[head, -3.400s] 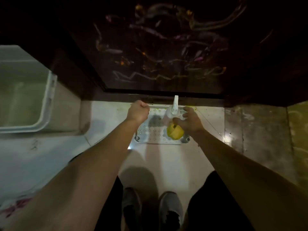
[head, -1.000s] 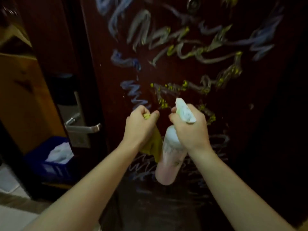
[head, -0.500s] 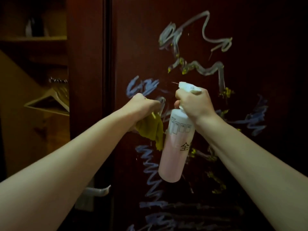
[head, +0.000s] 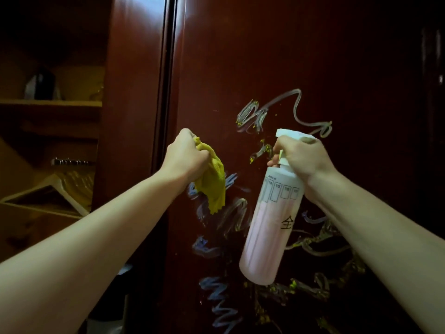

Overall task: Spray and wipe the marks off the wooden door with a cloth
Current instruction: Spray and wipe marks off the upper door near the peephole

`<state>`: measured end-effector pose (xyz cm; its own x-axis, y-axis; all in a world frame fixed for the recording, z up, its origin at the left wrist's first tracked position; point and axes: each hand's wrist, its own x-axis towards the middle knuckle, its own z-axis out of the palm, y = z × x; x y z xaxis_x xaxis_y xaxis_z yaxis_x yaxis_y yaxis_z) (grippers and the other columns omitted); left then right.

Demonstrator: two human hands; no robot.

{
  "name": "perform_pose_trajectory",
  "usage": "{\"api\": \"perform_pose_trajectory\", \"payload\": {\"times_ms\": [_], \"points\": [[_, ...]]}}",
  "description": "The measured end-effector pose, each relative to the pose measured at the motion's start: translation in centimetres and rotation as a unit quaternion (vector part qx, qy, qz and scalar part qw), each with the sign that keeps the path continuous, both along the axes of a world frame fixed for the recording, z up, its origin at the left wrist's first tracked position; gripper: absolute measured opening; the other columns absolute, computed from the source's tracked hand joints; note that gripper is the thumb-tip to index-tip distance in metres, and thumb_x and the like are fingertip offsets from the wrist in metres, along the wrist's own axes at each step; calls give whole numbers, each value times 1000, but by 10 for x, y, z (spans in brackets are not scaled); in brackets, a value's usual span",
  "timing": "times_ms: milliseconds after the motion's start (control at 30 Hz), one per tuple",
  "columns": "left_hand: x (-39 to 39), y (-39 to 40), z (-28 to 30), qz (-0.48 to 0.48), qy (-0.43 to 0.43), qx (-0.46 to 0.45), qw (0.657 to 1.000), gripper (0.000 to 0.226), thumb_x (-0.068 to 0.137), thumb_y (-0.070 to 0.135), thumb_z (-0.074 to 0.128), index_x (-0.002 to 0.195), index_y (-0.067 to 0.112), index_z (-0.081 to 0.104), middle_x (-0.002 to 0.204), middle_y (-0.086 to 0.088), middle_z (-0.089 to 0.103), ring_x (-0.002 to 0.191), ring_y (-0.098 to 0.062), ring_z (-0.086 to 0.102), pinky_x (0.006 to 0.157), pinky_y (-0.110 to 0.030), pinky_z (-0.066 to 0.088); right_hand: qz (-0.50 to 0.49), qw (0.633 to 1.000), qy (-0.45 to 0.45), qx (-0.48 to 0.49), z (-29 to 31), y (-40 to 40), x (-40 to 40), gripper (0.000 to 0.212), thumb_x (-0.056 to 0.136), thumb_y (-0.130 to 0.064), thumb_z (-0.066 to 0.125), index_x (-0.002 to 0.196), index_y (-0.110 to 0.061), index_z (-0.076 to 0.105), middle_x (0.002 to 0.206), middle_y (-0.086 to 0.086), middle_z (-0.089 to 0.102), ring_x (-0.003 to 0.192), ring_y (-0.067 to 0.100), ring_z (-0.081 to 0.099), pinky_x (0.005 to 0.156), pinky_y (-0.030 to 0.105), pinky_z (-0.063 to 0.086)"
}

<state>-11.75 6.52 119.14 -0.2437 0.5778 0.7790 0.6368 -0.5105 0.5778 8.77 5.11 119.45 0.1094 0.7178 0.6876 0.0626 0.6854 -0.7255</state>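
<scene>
In the head view, a spray bottle (head: 269, 220) is held up before the wooden door (head: 301, 56) by the right hand (head: 301, 156), whose fingers (head: 274, 162) are curled round the neck, with one finger at the trigger. A yellow cloth (head: 212, 182) is bunched in the left hand (head: 186, 156), whose fingers are closed tight on it; most of the cloth hangs below and to the right of those fingers, in front of the door.

The bottle's long axis is tilted: the base is swung down and to the left of the gripping fingers, the white spray head (head: 295, 136) sits above them, and the nozzle is pointed left and forward towards the door. The chalk-like marks (head: 269, 114) lie just above and beyond the fingers of both hands, and more are spread below the bottle.

Several slips are judged possible. With the nozzle angled leftward, spray could be thrown past the upper marks or onto the cloth hand rather than the door. The bottle is gripped only at its neck, so it could swing or slide if the trigger is squeezed hard. Excess liquid could run down the glossy door and smear colours together before wiping is begun. Whether the cloth touches the door cannot be told.
</scene>
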Motion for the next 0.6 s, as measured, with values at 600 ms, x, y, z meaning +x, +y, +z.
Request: {"api": "perform_pose_trajectory", "payload": {"times_ms": [600], "points": [[-8,-2,11,55,26,34,998,8,91,13,50,98,13,47,87,-5,57,81,-23,56,66,-33,44,-70,997,-31,-2,3,5,-20,19,56,-31,57,58,-13,62,57,4,64,67,34,64,80,52,55]]}}
